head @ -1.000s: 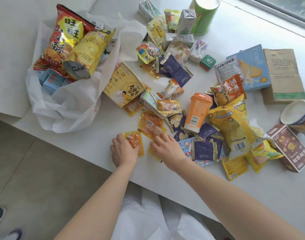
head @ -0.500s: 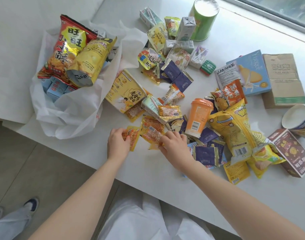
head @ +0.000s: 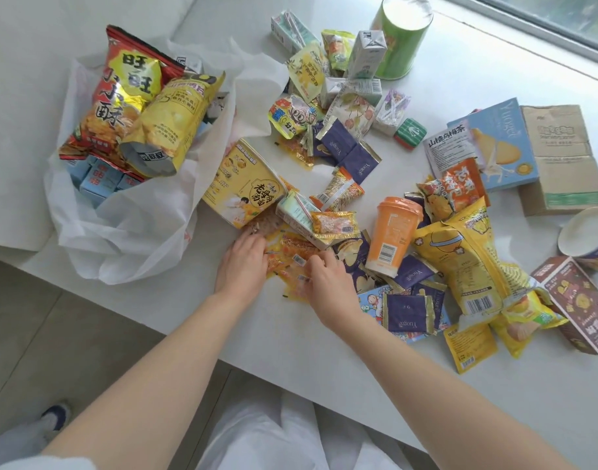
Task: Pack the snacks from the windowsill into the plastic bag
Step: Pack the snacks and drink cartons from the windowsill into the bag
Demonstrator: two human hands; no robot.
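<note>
- The left hand (head: 243, 262) and right hand (head: 328, 283) have both moved up the sill since a second ago and now bunch several small yellow-orange packets (head: 290, 262) between curled fingers; each hand pinches the pile's edge.
- Earlier they held single packets apart; now the packets overlap, which looks like gathering a handful for one trip.
- The pile lies flat, its long axis running from near right to far left, towards the noodle cup (head: 243, 184).
- The plastic bag (head: 127, 232) sits open to the left, with chip bags (head: 144, 106) already inside; most snacks still lie on the windowsill (head: 290, 340).
</note>
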